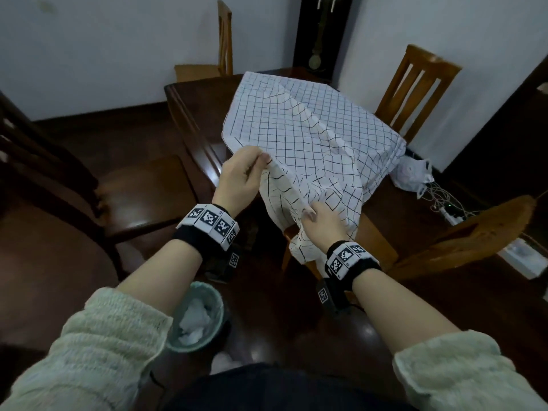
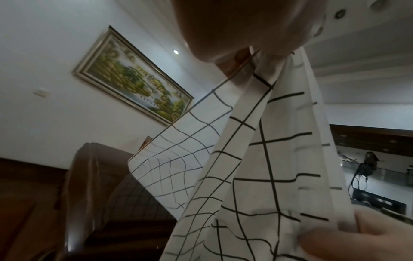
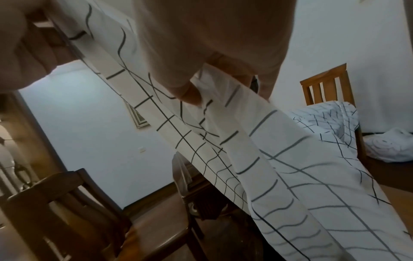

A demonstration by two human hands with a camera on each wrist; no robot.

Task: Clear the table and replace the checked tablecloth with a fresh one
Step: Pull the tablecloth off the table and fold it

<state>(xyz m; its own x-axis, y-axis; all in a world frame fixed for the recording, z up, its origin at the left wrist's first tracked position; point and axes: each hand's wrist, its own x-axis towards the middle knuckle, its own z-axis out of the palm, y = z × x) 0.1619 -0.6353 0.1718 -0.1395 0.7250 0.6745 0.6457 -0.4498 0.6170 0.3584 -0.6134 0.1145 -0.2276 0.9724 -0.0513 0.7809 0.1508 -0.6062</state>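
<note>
The white tablecloth with a black check (image 1: 311, 126) lies bunched across the dark wooden table (image 1: 189, 114), and its near part is lifted off the top and hangs over the near edge. My left hand (image 1: 258, 164) pinches an upper fold of the cloth between thumb and fingers. Lower and to the right, my right hand (image 1: 314, 216) grips another fold. The left wrist view shows the cloth (image 2: 257, 159) hanging from my left hand (image 2: 245, 26). In the right wrist view my right hand (image 3: 201, 44) holds the cloth (image 3: 290, 176), which trails back to the table.
Wooden chairs stand around the table: a dark one at the left (image 1: 142, 194), one at the far side (image 1: 224, 37), one at the far right (image 1: 415, 87), one at the near right (image 1: 474, 232). A waste bin (image 1: 195, 315) with white paper stands by my feet. A white bag (image 1: 410, 176) and cables (image 1: 450, 215) lie at the right.
</note>
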